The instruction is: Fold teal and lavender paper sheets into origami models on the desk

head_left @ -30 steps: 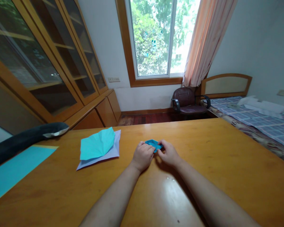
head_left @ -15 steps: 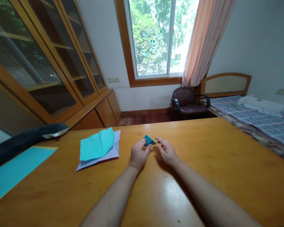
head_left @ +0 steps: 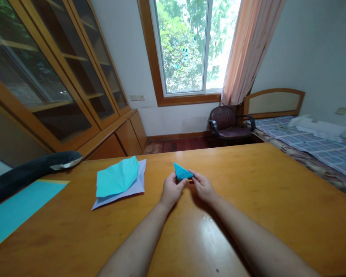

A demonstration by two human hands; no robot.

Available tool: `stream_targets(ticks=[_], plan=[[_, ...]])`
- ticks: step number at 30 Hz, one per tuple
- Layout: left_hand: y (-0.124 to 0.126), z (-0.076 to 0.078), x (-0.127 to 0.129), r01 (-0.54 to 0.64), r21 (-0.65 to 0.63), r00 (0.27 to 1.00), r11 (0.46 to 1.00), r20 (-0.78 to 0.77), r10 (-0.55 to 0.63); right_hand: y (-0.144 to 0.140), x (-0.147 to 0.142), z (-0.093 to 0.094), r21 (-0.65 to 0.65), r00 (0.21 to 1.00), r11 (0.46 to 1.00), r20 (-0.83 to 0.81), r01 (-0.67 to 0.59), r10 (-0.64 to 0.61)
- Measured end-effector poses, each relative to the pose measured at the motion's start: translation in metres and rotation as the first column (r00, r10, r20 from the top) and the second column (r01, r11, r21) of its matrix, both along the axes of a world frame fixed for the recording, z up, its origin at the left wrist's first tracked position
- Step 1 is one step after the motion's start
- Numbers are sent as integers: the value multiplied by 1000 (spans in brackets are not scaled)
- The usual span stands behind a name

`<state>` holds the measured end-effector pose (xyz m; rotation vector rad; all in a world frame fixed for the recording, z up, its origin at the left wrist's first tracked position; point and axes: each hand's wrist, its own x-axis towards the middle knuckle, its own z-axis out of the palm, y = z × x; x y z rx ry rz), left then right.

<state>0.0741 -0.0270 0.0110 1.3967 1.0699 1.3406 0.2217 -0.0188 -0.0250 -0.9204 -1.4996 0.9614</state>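
Note:
A small piece of folded blue paper (head_left: 182, 172), roughly triangular, is held up just over the table between my two hands. My left hand (head_left: 173, 189) grips its left and lower side, with the thumb across the front and the other fingers partly hidden behind. At the paper's right corner, my right hand (head_left: 204, 186) pinches it between thumb and fingertips. To the left lies a creased turquoise sheet (head_left: 117, 177) on top of a pale lilac sheet (head_left: 138, 188).
The wooden table (head_left: 265, 200) spreads around my arms. At its left are a flat blue sheet (head_left: 23, 204) and a dark plush-like object (head_left: 31, 169). Beyond the table stand an office chair (head_left: 229, 121), a bed (head_left: 311, 130) and a glass-doored cabinet (head_left: 75, 73).
My right hand has closed onto the paper's right corner, where it was apart before. The folded paper has tilted, showing a brighter face, and my left hand has shifted slightly right.

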Motion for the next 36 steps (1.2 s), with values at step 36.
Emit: stream_targets(ticks=[36], plan=[[-9,-1,-2,103,-45,974,994,-196,-110,-6,4,8,46,977,977,66,-207,204]])
